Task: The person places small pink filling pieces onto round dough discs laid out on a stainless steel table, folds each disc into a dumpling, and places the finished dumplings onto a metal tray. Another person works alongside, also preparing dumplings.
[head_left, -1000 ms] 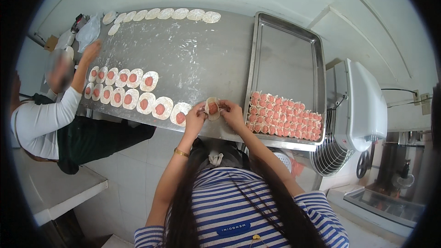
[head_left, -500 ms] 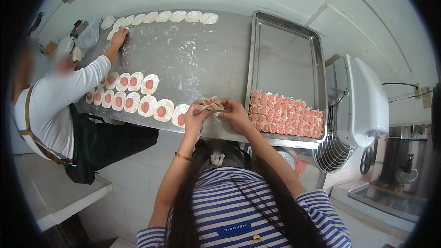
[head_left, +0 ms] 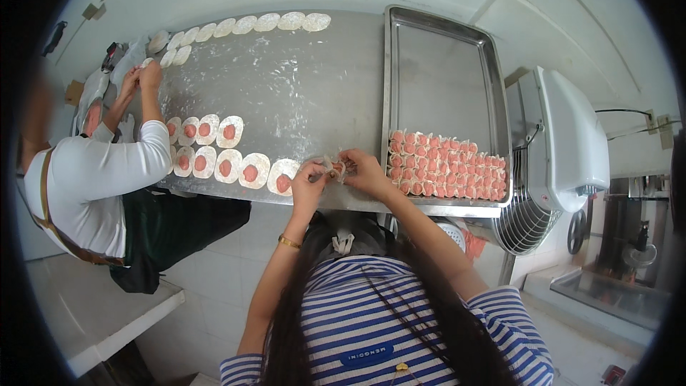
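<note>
Just over the near edge of the steel worktable, both my hands hold one dumpling between them. Its pale wrapper is folded around a pinkish filling. The fingers of my left hand pinch one side of it, and my right hand grips the other. Left of my hands lie rows of flat oval wrappers, each with a lump of pink filling. To my right stands a deep steel tray, its near part packed with rows of open-topped dumplings.
A co-worker in white sleeves and a dark apron stands at left, both hands at a wrapper. Plain wrappers line the table's far edge. Beyond the tray stands a white machine with a wire guard.
My fingers have drawn the wrapper more tightly around its filling. The co-worker's hand has moved left off the row of plain wrappers, and both their hands are now together.
</note>
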{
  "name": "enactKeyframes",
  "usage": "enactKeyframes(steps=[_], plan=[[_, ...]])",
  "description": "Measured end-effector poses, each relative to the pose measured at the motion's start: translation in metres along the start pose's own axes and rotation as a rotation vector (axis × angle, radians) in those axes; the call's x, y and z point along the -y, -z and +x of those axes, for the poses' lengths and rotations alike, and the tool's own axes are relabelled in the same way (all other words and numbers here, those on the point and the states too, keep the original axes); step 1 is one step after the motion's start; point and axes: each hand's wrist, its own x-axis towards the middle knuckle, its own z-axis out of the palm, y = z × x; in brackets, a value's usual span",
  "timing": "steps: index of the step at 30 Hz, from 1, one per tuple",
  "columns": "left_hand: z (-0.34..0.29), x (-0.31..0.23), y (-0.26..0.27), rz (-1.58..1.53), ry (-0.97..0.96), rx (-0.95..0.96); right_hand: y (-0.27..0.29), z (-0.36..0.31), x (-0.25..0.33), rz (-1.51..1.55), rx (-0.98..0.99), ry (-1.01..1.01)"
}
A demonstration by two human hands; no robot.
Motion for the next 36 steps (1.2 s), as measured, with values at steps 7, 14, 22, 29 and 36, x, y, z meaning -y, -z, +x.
enactKeyframes(steps=[7,14,22,29,36], plan=[[-0.005,-0.018,-0.010,-0.012,0.140,0.030,-0.006,0.007,-0.008,-0.122,0.045,0.054],[0.000,-0.030,-0.007,0.081,0.154,0.109,0.000,0.010,0.003,-0.342,0.052,0.096],[0.003,-0.022,-0.006,0.298,0.126,0.146,0.000,0.000,-0.010,-0.344,0.066,0.080],[0.004,-0.024,-0.008,0.199,0.140,0.159,-0.008,-0.001,0.000,-0.238,0.070,0.044],[0.004,-0.020,-0.006,0.213,0.108,0.184,-0.006,-0.003,-0.003,-0.311,0.015,0.105]])
